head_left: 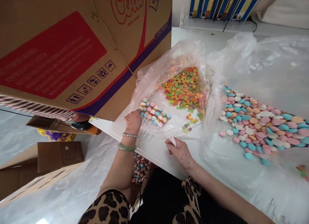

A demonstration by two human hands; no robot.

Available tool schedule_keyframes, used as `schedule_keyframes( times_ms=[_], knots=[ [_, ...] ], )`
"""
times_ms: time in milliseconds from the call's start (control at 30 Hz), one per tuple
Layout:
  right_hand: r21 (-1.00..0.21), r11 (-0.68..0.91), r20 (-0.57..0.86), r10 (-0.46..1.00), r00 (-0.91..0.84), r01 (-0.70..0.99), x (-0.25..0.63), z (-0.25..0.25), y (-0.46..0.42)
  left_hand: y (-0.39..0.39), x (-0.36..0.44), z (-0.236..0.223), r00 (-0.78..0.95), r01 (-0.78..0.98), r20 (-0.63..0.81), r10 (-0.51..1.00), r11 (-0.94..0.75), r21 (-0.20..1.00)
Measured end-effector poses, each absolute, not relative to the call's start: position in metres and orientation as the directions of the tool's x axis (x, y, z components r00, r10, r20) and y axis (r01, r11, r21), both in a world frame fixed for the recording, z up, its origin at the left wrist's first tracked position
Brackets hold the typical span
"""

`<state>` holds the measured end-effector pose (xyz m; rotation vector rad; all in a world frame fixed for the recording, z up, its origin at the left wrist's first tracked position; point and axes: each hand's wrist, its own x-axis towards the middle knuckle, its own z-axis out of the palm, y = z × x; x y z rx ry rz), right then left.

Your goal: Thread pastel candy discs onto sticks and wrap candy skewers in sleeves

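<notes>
My left hand [132, 120] is closed at the left end of a row of candy skewers [154, 115], pastel pieces threaded on white sticks, lying on a clear plastic bag [154, 76]. It wears a pearl bracelet and a green bangle. My right hand [180, 150] rests at the white table's front edge, fingers pinched on a small white stick-like piece [173, 140]. Beyond the skewers a heap of small coloured ring candies [185, 89] lies in the same bag. To the right a spread of flat pastel disc candies [258, 124] lies under another clear plastic bag.
A large cardboard box [79, 47] with red and purple print looms over the table's left corner. More cartons [45, 159] stand on the plastic-covered floor at left. A container of finished candy skewers [140, 167] sits below the table edge. Blue folders [222, 5] line the back.
</notes>
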<state>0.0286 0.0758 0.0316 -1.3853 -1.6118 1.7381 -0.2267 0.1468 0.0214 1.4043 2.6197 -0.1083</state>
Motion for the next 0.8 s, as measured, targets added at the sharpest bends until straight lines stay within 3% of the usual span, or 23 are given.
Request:
schedule_keyframes(
  times_ms=[267, 533, 667, 733, 800],
  knots=[
    [-0.898, -0.331, -0.426, 0.815, -0.392, 0.289, 0.063, 0.026, 0.069, 0.137, -0.238, 0.027, -0.599, 0.788, -0.116, 0.792, 0.609, 0.092],
    [-0.899, -0.363, -0.434, 0.812, -0.390, 0.245, 0.072, 0.025, 0.070, 0.128, -0.230, 0.019, -0.443, 0.895, -0.149, 0.884, 0.447, -0.008],
    [-0.868, -0.455, -0.495, 0.774, -0.394, 0.198, 0.076, 0.035, 0.071, 0.119, -0.221, 0.036, -0.497, 0.867, -0.045, 0.866, 0.498, 0.009],
    [-0.847, -0.517, -0.520, 0.755, -0.400, 0.124, 0.082, 0.042, 0.070, 0.110, -0.201, 0.048, -0.542, 0.837, 0.088, 0.836, 0.527, 0.145],
    [-0.817, -0.576, -0.532, 0.729, -0.431, 0.035, 0.088, 0.047, 0.068, 0.098, -0.168, 0.056, -0.545, 0.754, 0.104, 0.832, 0.433, 0.495]
  ],
)
